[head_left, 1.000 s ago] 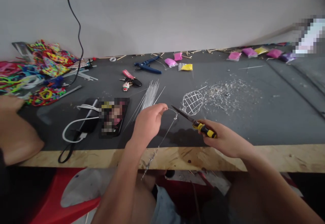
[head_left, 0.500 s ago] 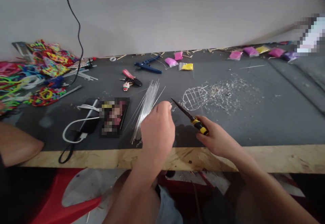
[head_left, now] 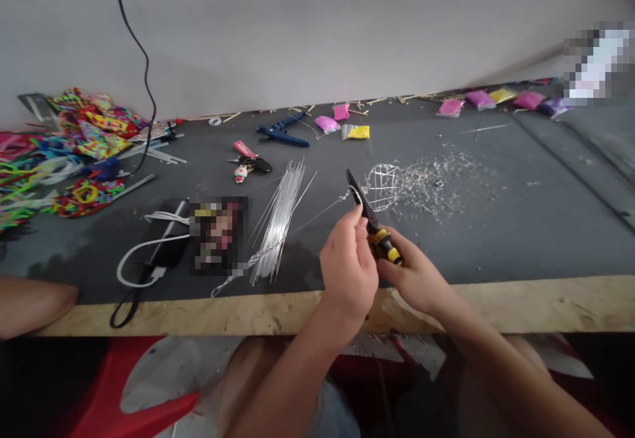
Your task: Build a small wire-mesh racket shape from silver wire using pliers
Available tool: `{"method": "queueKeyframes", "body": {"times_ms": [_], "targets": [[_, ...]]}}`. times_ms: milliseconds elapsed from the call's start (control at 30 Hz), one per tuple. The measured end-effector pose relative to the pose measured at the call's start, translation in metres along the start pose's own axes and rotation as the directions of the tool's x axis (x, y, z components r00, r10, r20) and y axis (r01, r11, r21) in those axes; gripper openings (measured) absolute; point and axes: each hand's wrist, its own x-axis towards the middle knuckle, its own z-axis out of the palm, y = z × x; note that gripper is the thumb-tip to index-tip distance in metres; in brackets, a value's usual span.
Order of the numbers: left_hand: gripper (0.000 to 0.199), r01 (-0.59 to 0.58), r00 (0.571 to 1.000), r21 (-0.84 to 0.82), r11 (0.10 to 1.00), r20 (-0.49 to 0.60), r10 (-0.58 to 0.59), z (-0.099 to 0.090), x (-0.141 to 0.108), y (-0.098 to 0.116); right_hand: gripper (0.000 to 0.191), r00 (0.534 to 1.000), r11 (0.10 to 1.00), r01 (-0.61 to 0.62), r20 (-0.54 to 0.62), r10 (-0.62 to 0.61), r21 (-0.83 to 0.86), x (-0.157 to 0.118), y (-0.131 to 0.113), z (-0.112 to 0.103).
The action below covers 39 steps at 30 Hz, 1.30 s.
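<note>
Left hand: the left hand [head_left: 348, 259] is closed, fingertips pinching the end of a twisted wire [head_left: 317, 216] by the pliers' jaws.
Right hand: the right hand [head_left: 411, 271] is wrapped round the handles of the pliers [head_left: 381, 241], close beside the left.
Pliers: the long nose points away from the person and slightly left; I can't tell if it bites the wire.
Twisted wire: its long axis slants from a small loop near the worktop's front edge, across the wire bundle [head_left: 280, 223], up rightward to the pliers.
Change: a half second ago the left hand covered part of the bundle, apart from the pliers; now it has come rightward to meet them, and the twisted length shows across the bundle.
Metal: shiny, thin, straight strands in the bundle; a rounded, open grid in the wire mesh [head_left: 384, 188] just beyond the pliers; bright scattered clippings [head_left: 441, 183] to its right.
Worktop: smooth grey worktop [head_left: 540, 239], bare wood-grained front edge.
</note>
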Motion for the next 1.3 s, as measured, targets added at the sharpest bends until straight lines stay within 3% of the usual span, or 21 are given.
{"method": "queueKeyframes", "body": {"times_ms": [267, 567, 767, 1000, 1300], "targets": [[0.018, 0.090, 0.991, 0.001, 0.996, 0.103, -0.090, -0.007, 0.004, -0.007, 0.026, 0.999, 0.998, -0.015, 0.032, 0.014, 0.059, -0.003, 0.000, -0.003], [0.021, 0.098, 0.976, 0.018, 0.995, 0.195, -0.099, -0.012, 0.009, -0.017, 0.022, 0.999, 0.998, -0.024, 0.050, 0.022, 0.050, -0.002, 0.003, -0.002], [0.020, 0.187, 0.965, -0.129, 0.974, 0.212, -0.157, -0.019, 0.008, -0.019, 0.023, 0.999, 1.000, 0.000, 0.047, -0.001, 0.019, 0.001, 0.002, 0.002], [0.018, 0.393, 0.914, -0.407, 0.825, 0.273, -0.300, -0.022, 0.008, -0.014, 0.029, 0.999, 1.000, 0.017, 0.029, -0.017, -0.005, 0.005, 0.004, 0.008], [0.014, 0.484, 0.873, -0.674, 0.558, 0.337, -0.352, -0.020, 0.006, -0.016, 0.037, 1.000, 1.000, 0.016, 0.002, -0.016, -0.022, 0.006, 0.007, 0.014]]}}
